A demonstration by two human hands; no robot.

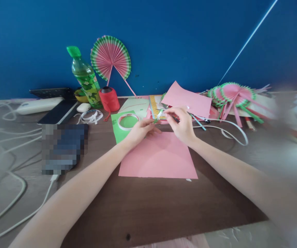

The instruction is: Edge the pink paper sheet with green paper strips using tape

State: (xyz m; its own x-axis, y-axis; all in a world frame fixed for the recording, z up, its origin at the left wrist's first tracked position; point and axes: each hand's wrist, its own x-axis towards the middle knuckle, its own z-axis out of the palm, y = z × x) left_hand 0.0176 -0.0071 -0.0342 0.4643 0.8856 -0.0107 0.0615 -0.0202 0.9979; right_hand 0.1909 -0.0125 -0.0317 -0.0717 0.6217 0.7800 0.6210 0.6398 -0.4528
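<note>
Behind the table (138, 203), a blue wall (164, 34) is standing. Near the front pink paper (161, 158)'s eleven o'clock, a tape roll (121, 126) is lying on green paper (118, 136). At twelve, the left hand (141, 131) is pinching a green strip (156, 121); the right hand (182, 124) is pinching its white end (160, 114), seemingly peeling, likely needing gentle pulling next.

No legible text, numbers or signs; printed wrapper on green bottle (86, 82) perhaps too blurred.
</note>
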